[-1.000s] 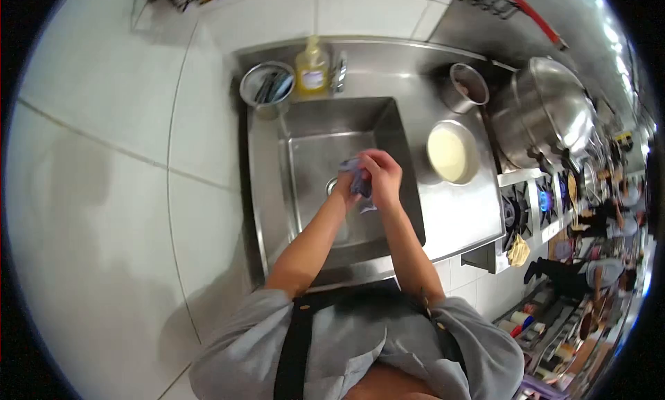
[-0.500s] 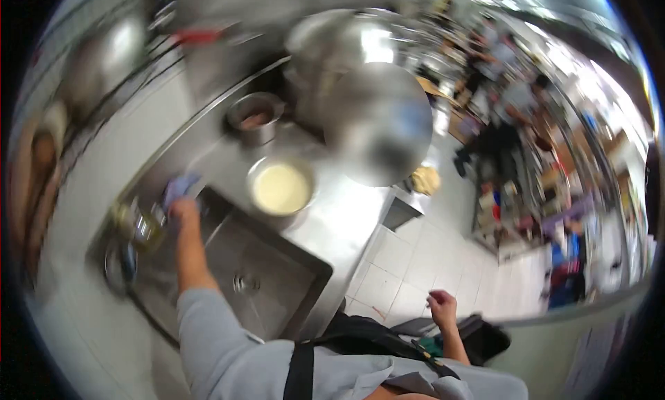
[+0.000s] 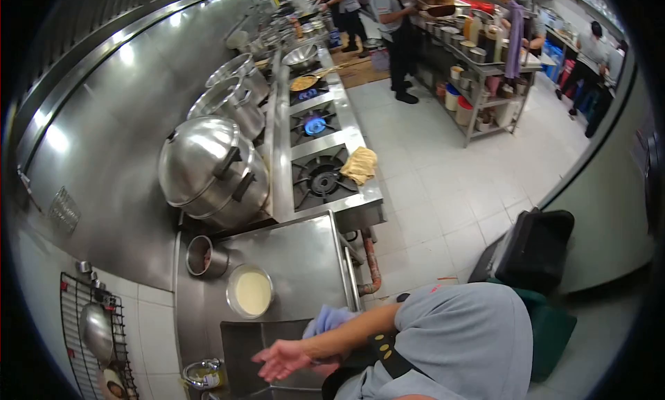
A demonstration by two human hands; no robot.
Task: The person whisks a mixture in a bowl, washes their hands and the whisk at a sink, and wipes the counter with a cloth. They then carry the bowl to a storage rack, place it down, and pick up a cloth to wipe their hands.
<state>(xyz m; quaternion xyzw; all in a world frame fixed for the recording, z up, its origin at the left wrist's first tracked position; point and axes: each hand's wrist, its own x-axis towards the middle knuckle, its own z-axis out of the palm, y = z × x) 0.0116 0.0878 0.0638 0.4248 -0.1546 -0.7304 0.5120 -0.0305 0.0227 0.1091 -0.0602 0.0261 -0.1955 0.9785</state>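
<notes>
My right hand (image 3: pixel 284 360) reaches across the dark sink basin (image 3: pixel 239 341), its fingers spread and nothing in them. A blue cloth (image 3: pixel 329 320) lies against the far side of my right forearm. Of my left hand (image 3: pixel 327 367), only a small part shows beneath that forearm; it wraps the cloth around the forearm, and most of its fingers are hidden. Beyond the sink, a round container of pale yellow liquid (image 3: pixel 252 292) stands on the steel counter (image 3: pixel 298 251), beside a metal pot (image 3: pixel 206 257) with something reddish inside.
A large lidded steamer pot (image 3: pixel 211 171) stands behind the counter. One stove burner (image 3: pixel 314 126) has a blue flame; a yellow cloth (image 3: pixel 359 166) lies at the stove's edge. Utensils hang on a wall rack (image 3: pixel 93 331). A black bin (image 3: pixel 533 251) is at right. Several people work farther back.
The view has swung toward the stove. My left hand and the blue cloth have moved from the sink's left side to my right forearm. My right hand has come over the sink and opened.
</notes>
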